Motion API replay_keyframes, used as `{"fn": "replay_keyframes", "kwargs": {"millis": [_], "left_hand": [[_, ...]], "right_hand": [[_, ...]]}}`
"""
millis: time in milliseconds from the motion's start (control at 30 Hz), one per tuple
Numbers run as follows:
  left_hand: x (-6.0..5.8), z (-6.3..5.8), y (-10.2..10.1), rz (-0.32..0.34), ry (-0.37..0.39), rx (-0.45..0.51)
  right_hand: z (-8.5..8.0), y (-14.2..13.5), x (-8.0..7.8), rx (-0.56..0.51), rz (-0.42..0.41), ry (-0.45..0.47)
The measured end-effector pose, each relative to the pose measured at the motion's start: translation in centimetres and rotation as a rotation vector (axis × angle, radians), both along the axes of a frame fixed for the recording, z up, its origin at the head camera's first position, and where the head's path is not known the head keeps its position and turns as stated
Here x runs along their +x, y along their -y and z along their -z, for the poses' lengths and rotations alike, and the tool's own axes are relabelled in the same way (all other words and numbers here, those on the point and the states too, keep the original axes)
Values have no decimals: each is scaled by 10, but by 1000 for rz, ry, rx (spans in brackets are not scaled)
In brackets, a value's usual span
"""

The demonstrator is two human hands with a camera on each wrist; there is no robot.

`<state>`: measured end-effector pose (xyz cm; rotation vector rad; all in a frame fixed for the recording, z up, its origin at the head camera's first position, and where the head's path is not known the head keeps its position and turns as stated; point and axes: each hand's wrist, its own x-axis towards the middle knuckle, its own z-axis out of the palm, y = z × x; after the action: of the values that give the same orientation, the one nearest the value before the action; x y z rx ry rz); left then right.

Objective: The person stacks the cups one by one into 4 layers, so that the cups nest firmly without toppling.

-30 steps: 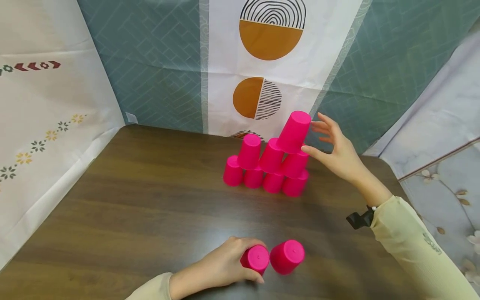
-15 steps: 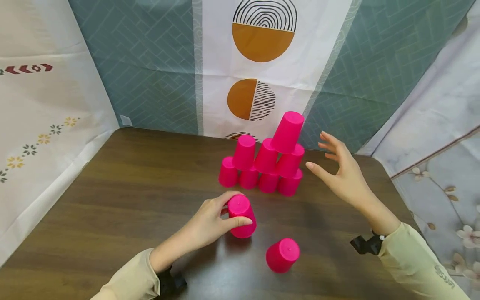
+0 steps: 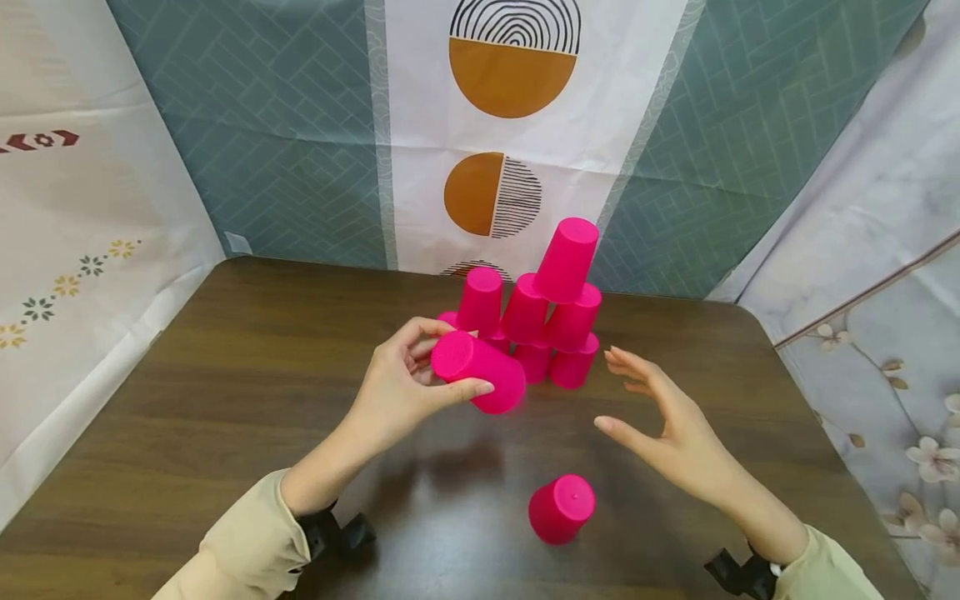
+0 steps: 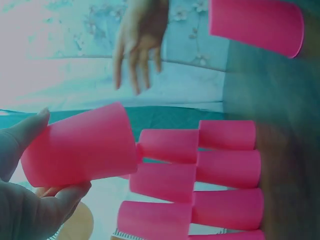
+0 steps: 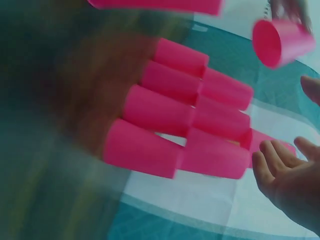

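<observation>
My left hand (image 3: 397, 379) grips a pink plastic cup (image 3: 480, 371) between thumb and fingers, raised off the table and tilted on its side. In the left wrist view the same cup (image 4: 82, 145) shows its smooth wall. Behind it stands a pyramid of upside-down pink cups: a bottom row, a middle row of three (image 3: 523, 308), and one top cup (image 3: 567, 260) over the right pair. The held cup overlaps the lower left of the pyramid. My right hand (image 3: 671, 425) hovers right of the pyramid, fingers spread, holding nothing. A single upside-down cup (image 3: 561, 508) stands nearer me.
The brown wooden table (image 3: 300, 375) has a fabric backdrop (image 3: 420, 125) with orange half-circles behind it. A white patterned cloth (image 3: 82, 208) hangs at the left, a floral one (image 3: 900, 375) at the right. The pyramid stands near the table's far edge.
My left hand has lifted a cup from beside the lone one, carried it toward the pyramid and tipped it sideways. My right hand has drawn back from the top cup, lower and nearer me.
</observation>
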<state>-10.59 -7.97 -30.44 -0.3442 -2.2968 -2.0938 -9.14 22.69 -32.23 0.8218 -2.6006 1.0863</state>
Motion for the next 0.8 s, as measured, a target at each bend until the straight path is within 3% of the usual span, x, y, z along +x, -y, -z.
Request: {"fn": "replay_keyframes", "kwargs": {"millis": [267,467,633,800], "left_hand": [[-31,-24,-2,-41,-165,75],[-49,-40,-1,-72,-233,79],[-58,-50,-9,-78,-229,140],[-68,-57,-19,-10,-127,193]], "right_hand": [[30,-5,25,139,-74,139],[48,1,29,163,-147,237],[59,3,27,167,-232,267],[69,3,26,70,-337,350]]}}
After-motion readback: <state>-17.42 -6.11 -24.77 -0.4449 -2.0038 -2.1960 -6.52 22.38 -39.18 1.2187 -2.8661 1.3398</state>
